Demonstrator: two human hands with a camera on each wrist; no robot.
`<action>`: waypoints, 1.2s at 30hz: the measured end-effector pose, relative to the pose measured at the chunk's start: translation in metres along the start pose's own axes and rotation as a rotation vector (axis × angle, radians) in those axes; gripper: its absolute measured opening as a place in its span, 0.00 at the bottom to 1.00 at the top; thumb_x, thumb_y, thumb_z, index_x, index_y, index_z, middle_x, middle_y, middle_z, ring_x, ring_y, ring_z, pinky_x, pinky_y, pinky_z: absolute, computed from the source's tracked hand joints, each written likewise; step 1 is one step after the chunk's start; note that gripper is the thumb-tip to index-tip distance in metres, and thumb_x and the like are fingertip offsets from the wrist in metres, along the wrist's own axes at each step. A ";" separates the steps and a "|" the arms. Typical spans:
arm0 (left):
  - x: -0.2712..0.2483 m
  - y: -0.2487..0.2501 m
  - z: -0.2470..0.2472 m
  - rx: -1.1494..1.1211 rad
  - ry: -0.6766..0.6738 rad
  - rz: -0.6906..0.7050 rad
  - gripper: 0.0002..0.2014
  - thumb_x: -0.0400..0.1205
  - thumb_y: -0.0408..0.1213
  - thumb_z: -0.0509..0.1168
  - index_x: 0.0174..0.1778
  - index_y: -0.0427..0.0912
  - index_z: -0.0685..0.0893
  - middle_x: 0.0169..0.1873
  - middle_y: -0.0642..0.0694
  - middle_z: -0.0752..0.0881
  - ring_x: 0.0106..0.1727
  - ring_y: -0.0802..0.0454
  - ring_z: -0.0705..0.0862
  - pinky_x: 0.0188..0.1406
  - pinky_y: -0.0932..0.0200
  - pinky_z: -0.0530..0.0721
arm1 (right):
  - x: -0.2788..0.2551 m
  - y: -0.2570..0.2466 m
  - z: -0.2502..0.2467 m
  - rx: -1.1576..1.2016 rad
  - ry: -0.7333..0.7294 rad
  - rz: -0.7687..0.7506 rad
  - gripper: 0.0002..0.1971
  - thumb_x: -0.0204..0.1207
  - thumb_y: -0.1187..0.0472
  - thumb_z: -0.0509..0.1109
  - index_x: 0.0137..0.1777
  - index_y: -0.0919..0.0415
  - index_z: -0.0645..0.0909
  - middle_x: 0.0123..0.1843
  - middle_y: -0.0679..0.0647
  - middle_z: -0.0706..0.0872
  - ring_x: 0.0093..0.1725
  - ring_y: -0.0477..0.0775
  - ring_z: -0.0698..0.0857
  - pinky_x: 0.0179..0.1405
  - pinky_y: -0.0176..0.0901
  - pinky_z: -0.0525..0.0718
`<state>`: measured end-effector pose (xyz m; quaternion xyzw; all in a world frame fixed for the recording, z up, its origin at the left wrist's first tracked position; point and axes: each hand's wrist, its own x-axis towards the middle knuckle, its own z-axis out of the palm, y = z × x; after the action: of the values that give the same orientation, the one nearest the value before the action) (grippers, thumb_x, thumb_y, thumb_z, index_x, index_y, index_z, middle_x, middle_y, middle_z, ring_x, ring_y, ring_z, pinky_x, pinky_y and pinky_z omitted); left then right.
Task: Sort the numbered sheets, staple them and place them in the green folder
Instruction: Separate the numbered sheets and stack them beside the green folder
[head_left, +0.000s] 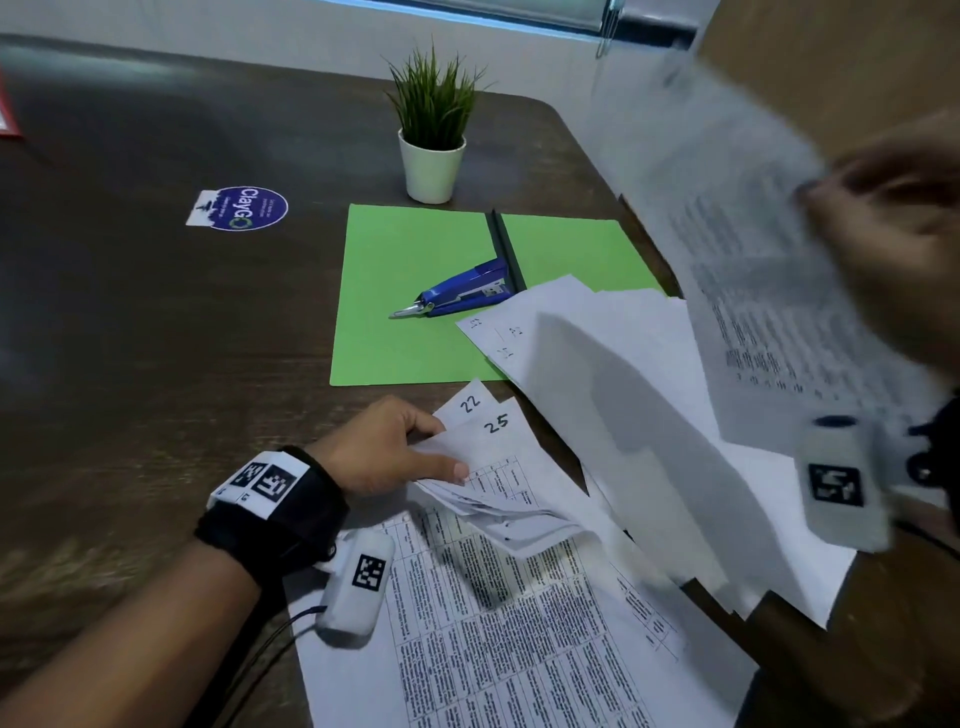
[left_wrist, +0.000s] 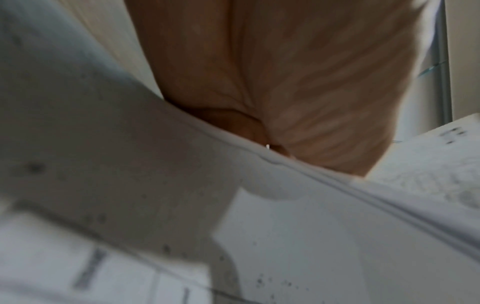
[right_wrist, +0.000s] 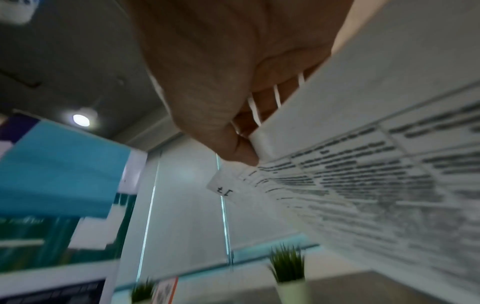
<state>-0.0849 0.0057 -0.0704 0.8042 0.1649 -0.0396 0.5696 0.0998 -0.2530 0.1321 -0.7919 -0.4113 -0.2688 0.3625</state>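
Observation:
My left hand (head_left: 415, 452) pinches the corners of a fanned bundle of numbered sheets (head_left: 498, 467) near the table's front; the top corners read 22 and 25. My right hand (head_left: 893, 249) is raised at the right and grips a printed sheet (head_left: 737, 249), blurred by motion. In the right wrist view the fingers (right_wrist: 233, 144) curl round that sheet (right_wrist: 363, 174), its corner marked with a number. More loose sheets (head_left: 597, 374) lie spread across the table. The green folder (head_left: 415, 291) lies open, with a blue stapler (head_left: 457, 296) on it.
A small potted plant (head_left: 434, 130) stands behind the folder. A blue round sticker (head_left: 244, 208) lies to the folder's left. A printed table sheet (head_left: 493, 649) lies under my left wrist. The dark wooden table (head_left: 156, 338) ends at the right, just past the papers.

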 end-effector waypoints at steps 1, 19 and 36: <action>0.000 0.000 0.000 0.005 0.002 0.002 0.11 0.71 0.45 0.82 0.40 0.41 0.95 0.38 0.35 0.92 0.33 0.53 0.82 0.37 0.59 0.76 | -0.007 -0.008 0.010 -0.051 -0.088 -0.039 0.08 0.79 0.48 0.70 0.44 0.48 0.86 0.38 0.55 0.85 0.38 0.57 0.83 0.42 0.55 0.83; 0.004 -0.006 0.001 0.046 0.002 0.047 0.09 0.72 0.46 0.82 0.43 0.45 0.95 0.43 0.46 0.95 0.50 0.37 0.91 0.57 0.39 0.87 | -0.093 0.026 0.161 -0.547 -0.874 0.030 0.18 0.85 0.51 0.60 0.34 0.56 0.69 0.34 0.51 0.77 0.41 0.63 0.81 0.32 0.42 0.66; 0.001 -0.003 0.006 0.078 0.052 0.100 0.11 0.81 0.50 0.72 0.45 0.48 0.95 0.45 0.55 0.94 0.53 0.56 0.91 0.65 0.50 0.86 | -0.137 0.009 0.109 0.660 -1.097 0.499 0.15 0.67 0.65 0.85 0.53 0.56 0.91 0.49 0.52 0.93 0.48 0.55 0.90 0.56 0.48 0.86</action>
<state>-0.0839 0.0015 -0.0759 0.8339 0.1375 0.0036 0.5345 0.0507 -0.2324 -0.0355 -0.7326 -0.4009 0.4021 0.3753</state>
